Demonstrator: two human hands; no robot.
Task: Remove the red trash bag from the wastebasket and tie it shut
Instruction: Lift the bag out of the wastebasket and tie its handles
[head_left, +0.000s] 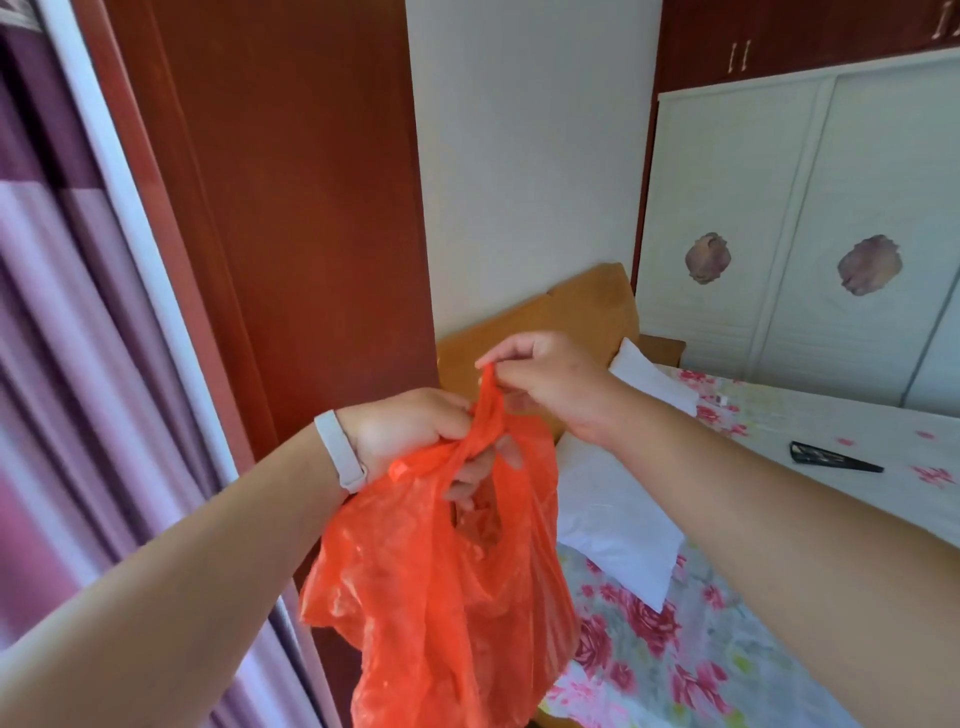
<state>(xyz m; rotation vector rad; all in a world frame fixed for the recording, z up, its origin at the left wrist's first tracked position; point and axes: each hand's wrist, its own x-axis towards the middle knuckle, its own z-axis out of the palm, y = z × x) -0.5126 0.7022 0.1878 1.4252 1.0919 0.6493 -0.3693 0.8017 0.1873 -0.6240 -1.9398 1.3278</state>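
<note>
Fingers of the right hand (545, 382) pinch one bag handle, which runs down and left to the left hand (410, 431); that hand is closed on the other handle. Below both hangs the bag (441, 597), its mouth not yet knotted.

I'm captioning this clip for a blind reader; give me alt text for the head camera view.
Two hands hold a red trash bag in the air: the left hand grips its gathered top while the right hand pinches a handle strip upward. Behind are a floral bed with a white pillow and a wardrobe.
</note>
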